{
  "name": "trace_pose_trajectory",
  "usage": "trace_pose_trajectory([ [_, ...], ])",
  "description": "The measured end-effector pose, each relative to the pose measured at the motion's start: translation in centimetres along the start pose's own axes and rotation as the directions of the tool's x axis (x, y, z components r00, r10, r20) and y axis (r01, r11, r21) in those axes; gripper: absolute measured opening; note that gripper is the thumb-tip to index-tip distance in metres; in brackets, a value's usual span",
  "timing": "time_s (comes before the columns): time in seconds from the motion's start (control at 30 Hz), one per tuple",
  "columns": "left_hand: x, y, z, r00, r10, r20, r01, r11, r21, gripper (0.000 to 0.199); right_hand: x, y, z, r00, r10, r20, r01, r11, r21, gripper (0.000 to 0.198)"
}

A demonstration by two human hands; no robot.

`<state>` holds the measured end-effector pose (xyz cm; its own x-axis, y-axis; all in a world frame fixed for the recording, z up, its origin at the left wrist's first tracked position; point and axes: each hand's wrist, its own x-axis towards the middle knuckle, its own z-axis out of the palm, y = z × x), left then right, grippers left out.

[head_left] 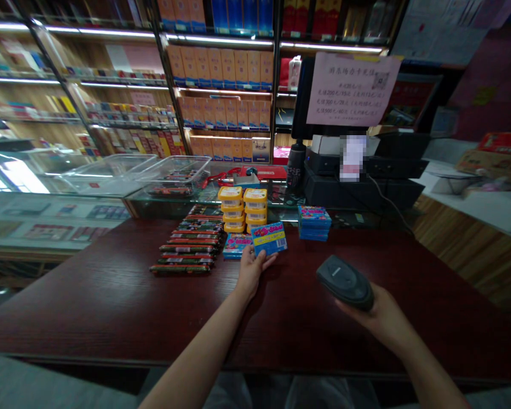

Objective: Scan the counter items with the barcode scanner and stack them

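Note:
My left hand (252,268) grips a small blue box (270,240) with pink lettering and a yellow band, its barcode side turned up. Just behind that hand lies a low stack of like blue boxes (234,245), partly covered by it. In my right hand (377,312) is a dark grey barcode scanner (344,279), its head pointing left toward the box but apart from it. Another stack of blue boxes (314,222) stands farther back, between the two hands. Yellow tubs (243,210) are piled in two columns behind the left hand. Left of them, several dark wrapped sticks (187,244) lie in a row.
The dark red wooden table (111,307) spans the front. Behind it are a glass counter, clear plastic bins (176,173), and a monitor with a paper sign (352,90) above black machines (361,190). Shelves of orange boxes (221,68) line the wall.

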<state>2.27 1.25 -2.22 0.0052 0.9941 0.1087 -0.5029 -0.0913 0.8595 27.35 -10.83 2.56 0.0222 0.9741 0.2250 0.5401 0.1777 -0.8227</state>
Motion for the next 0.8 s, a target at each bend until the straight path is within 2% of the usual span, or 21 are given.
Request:
trace_pose_trajectory([
  [0.13,-0.1,0.5,0.3,0.998,0.050,-0.045,-0.048,0.998,0.045,0.050,0.5,1.2,-0.3,0.999,0.034,-0.038,-0.044,0.956,-0.290,0.039],
  [0.23,-0.1,0.9,0.4,0.989,0.130,-0.077,-0.118,0.982,0.146,0.047,0.7,2.0,0.4,0.987,0.041,-0.153,-0.124,0.802,-0.584,0.031],
  [0.3,0.1,1.2,0.5,0.976,0.201,-0.081,-0.177,0.956,0.236,0.043,0.7,2.6,1.0,0.980,-0.043,-0.196,-0.109,0.705,-0.701,0.028],
  [0.43,0.9,1.8,0.8,0.931,0.364,-0.016,-0.320,0.836,0.446,0.030,0.8,4.2,1.8,0.958,-0.216,-0.188,-0.006,0.644,-0.765,0.028],
  [0.53,2.1,2.5,1.9,0.873,0.466,0.146,-0.440,0.622,0.648,0.017,0.8,5.1,2.0,0.951,-0.239,-0.198,0.006,0.650,-0.760,0.030],
  [0.63,3.9,3.5,4.0,0.781,0.511,0.359,-0.555,0.302,0.775,0.012,0.9,5.3,1.9,0.946,-0.243,-0.212,0.010,0.679,-0.734,0.030],
  [0.7,5.2,4.1,5.9,0.708,0.483,0.515,-0.618,0.072,0.783,0.014,0.9,5.3,1.9,0.943,-0.256,-0.214,0.026,0.695,-0.718,0.030],
  [0.8,7.2,4.4,9.0,0.627,0.338,0.702,-0.666,-0.234,0.708,0.015,0.9,5.4,1.9,0.937,-0.275,-0.215,0.047,0.710,-0.703,0.029],
])
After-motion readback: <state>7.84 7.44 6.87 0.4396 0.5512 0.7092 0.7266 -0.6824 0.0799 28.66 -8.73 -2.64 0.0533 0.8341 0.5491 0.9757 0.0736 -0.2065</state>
